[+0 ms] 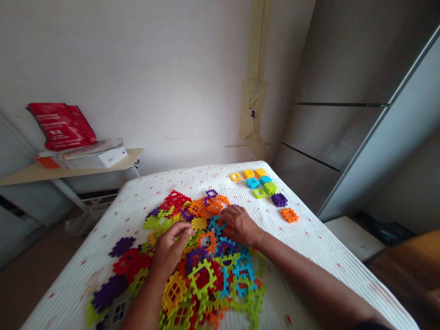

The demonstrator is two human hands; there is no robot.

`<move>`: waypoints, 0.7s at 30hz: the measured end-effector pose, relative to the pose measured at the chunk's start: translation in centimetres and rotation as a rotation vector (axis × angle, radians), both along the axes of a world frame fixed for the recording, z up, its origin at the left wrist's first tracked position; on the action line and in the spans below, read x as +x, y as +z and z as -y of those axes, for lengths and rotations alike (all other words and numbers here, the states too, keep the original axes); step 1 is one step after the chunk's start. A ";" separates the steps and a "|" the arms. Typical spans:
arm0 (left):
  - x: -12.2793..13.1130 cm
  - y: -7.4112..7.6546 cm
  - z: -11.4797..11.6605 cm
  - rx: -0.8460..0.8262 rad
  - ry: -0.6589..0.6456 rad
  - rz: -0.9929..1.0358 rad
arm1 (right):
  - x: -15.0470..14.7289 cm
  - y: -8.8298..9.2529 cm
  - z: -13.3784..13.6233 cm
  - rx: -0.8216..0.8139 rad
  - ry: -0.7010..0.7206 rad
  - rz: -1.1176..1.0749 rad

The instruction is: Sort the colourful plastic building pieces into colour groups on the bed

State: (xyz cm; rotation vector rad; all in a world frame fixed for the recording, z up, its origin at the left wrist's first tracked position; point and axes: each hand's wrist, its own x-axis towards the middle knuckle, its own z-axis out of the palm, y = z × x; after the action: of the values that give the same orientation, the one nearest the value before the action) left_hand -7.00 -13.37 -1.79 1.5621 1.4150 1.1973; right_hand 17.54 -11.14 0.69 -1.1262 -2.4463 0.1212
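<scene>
**On the mattress (103, 247), both hands among plastic waffle blocks (202, 279)**

From the head view, the left hand (169, 252) curls into a narrow grip over the heap, though whether it holds a piece is hidden. The right hand (239, 224) lies wide and open, resting on the blocks. These look light and stiff; their notched edges should offer the surest hold. A tidy row of smaller blocks (264, 185) sits farther along the mattress.

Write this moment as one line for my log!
left hand: touching plastic block pile | right hand: touching pile | small blocks: in rows on mattress
</scene>
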 end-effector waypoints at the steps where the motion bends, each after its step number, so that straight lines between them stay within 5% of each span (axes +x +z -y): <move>1: 0.0 -0.1 0.0 0.002 -0.001 0.000 | 0.1 0.1 0.0 -0.004 -0.001 -0.014; 13: -0.2 -0.4 -0.1 0.012 -0.004 -0.002 | 1.5 0.7 -0.4 0.086 -0.106 -0.234; 21: -0.2 -0.6 -0.2 -0.003 -0.013 0.003 | 4.3 -2.3 -4.5 0.158 -0.473 -0.369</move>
State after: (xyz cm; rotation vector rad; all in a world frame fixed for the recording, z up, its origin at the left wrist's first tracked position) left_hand -7.21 -13.18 -2.35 1.5645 1.4021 1.1887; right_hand 21.88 -6.68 -1.64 -1.4306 -1.7886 -0.0110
